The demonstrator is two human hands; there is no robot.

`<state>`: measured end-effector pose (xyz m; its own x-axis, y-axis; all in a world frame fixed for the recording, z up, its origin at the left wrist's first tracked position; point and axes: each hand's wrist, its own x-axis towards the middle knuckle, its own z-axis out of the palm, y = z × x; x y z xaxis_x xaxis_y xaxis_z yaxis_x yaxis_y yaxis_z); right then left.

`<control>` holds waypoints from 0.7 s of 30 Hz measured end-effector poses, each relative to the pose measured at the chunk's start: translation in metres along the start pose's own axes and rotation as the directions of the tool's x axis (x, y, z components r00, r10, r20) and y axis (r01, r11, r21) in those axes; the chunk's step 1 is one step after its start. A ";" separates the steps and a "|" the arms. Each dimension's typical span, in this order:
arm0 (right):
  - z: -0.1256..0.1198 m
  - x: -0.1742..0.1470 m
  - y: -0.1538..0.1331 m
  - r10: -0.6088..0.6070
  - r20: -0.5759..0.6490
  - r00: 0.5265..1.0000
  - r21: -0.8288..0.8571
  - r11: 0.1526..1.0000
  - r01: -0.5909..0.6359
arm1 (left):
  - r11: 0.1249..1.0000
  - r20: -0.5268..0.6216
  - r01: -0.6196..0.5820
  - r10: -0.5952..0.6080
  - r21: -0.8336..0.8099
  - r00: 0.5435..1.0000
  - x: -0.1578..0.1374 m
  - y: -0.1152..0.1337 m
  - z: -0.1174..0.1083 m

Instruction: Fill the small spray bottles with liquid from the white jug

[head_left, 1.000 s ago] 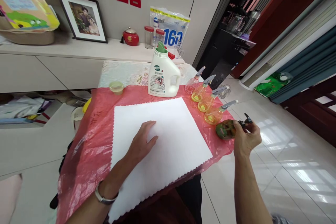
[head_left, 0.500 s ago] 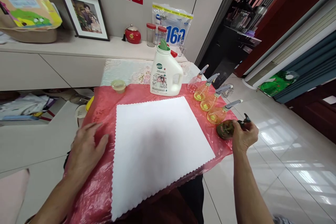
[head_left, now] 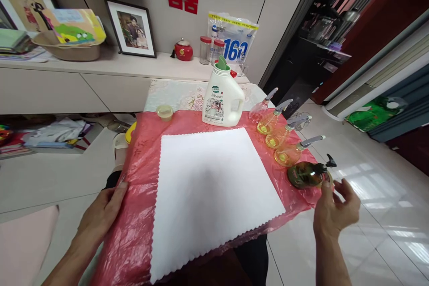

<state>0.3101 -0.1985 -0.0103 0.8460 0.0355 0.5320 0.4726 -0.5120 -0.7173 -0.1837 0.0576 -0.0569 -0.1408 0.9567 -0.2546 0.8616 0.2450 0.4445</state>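
A white sheet with a scalloped edge [head_left: 214, 196] lies flat on the red plastic cover [head_left: 137, 214] of the table. At the cover's left edge rests my left hand [head_left: 100, 214], its fingers stretched out and nothing held. Beside the dark green pump bottle [head_left: 303, 175] on the right is my right hand [head_left: 337, 210]. Its thumb and fingers are apart, close to a small yellowish round thing [head_left: 329, 179] partly hidden behind the bottle's pump. Several clear spray bottles with grey triggers [head_left: 288, 154] stand in a row beyond the pump bottle.
A white jug [head_left: 223, 98] with a green scoop in its mouth stands behind the sheet. To its left is a small tub [head_left: 165, 112]. A cabinet ledge [head_left: 134, 68] at the back bears a framed photo, a red pot, jars and a plastic bag.
My right hand has let go of the pump bottle and moved slightly right and down. My left hand has slid to the cover's left edge. The view has shifted left.
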 end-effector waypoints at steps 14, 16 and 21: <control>0.036 -0.051 -0.027 0.038 0.772 0.635 -0.339 0.869 0.360 | 0.972 -0.058 0.074 -0.088 -0.222 0.994 -0.009 0.007 0.003; 0.037 -0.052 -0.034 0.091 0.784 0.614 -0.403 0.827 0.392 | 0.981 -0.087 0.034 -0.051 -0.193 0.995 -0.007 0.005 0.003; 0.039 -0.052 -0.044 0.139 0.810 0.570 -0.449 0.772 0.450 | 0.992 -0.132 0.012 -0.029 -0.125 0.991 -0.004 0.000 0.006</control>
<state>0.2554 -0.1444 -0.0237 0.7478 0.6442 -0.1604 0.6346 -0.7646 -0.1122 -0.1799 0.0530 -0.0610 -0.2286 0.9616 -0.1520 0.7923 0.2745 0.5448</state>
